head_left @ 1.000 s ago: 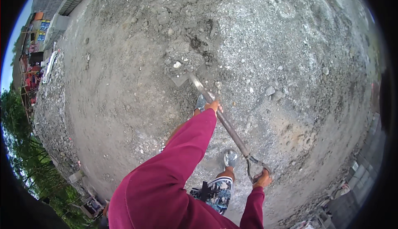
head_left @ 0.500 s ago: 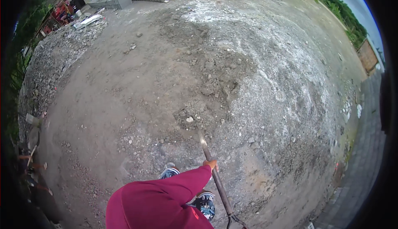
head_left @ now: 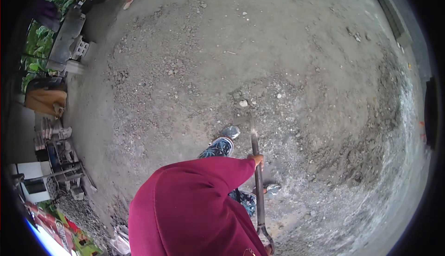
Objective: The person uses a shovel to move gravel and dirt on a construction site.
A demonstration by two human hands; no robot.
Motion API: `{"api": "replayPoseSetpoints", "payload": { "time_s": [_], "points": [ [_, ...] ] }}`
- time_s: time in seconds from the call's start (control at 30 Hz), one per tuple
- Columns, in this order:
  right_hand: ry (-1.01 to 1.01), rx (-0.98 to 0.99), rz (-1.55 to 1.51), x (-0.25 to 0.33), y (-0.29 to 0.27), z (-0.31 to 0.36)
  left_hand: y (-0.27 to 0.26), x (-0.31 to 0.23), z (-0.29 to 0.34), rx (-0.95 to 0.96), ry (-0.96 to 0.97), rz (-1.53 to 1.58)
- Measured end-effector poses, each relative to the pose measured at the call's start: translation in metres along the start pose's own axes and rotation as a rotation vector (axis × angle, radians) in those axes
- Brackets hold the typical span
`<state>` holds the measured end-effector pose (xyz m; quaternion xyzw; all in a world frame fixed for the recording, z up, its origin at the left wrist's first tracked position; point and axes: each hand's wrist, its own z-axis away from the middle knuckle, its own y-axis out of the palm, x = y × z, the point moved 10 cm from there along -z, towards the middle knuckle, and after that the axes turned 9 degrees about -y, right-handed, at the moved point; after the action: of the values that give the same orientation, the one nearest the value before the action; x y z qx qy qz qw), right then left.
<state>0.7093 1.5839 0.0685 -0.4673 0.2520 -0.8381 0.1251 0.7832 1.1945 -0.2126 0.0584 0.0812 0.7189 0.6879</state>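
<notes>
Head view: a person in a maroon sleeve (head_left: 194, 195) stands on gravelly ground (head_left: 324, 70), the left hand (head_left: 257, 159) wrapped around the mid-shaft of a long-handled shovel (head_left: 256, 163) whose blade end meets the loose stones just ahead of the shoes. The right hand is hidden near the end grip; its fingers cannot be told. The shaft looks stiff and heavy at the blade, best held mid-shaft and at the end grip.

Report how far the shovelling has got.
Done: a loosened, darker patch of gravel lies ahead of the shovel. In hand: the left hand grips the shaft, with the blade end down in that patch; the right hand is hidden behind the red sleeve. Left: most of the ground around looks flat and untouched.
</notes>
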Motion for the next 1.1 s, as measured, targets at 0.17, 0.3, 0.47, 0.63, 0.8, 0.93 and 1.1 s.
{"api": "replayPoseSetpoints", "payload": {
  "time_s": [0.17, 0.3, 0.47, 0.63, 0.8, 0.93, 1.1],
  "points": [
    [-0.031, 0.852, -0.347, 0.156, 0.332, 0.165, -0.199, -0.387, 0.143, -0.371, 0.558, 0.180],
    [-0.316, 1.305, -0.300, 0.314, 0.447, 0.396, -0.329, -0.507, 0.263, -0.515, 0.686, 0.281],
    [-0.446, 1.525, -0.230, 0.359, 0.436, 0.466, -0.384, -0.430, 0.204, -0.298, 0.528, 0.546],
    [-0.564, 1.525, -0.025, 0.356, 0.416, 0.414, -0.330, -0.278, 0.095, -0.190, 0.265, 0.814],
    [-0.783, 1.472, 0.155, 0.382, 0.379, 0.363, -0.198, -0.199, 0.089, -0.179, 0.043, 0.566],
    [-1.028, 1.564, 0.163, 0.405, 0.352, 0.368, -0.126, -0.233, 0.127, -0.031, 0.226, 0.420],
    [-1.345, 1.935, 0.491, 0.402, 0.322, 0.405, -0.101, -0.258, 0.144, 0.039, 0.355, 0.710]
  ]
}}
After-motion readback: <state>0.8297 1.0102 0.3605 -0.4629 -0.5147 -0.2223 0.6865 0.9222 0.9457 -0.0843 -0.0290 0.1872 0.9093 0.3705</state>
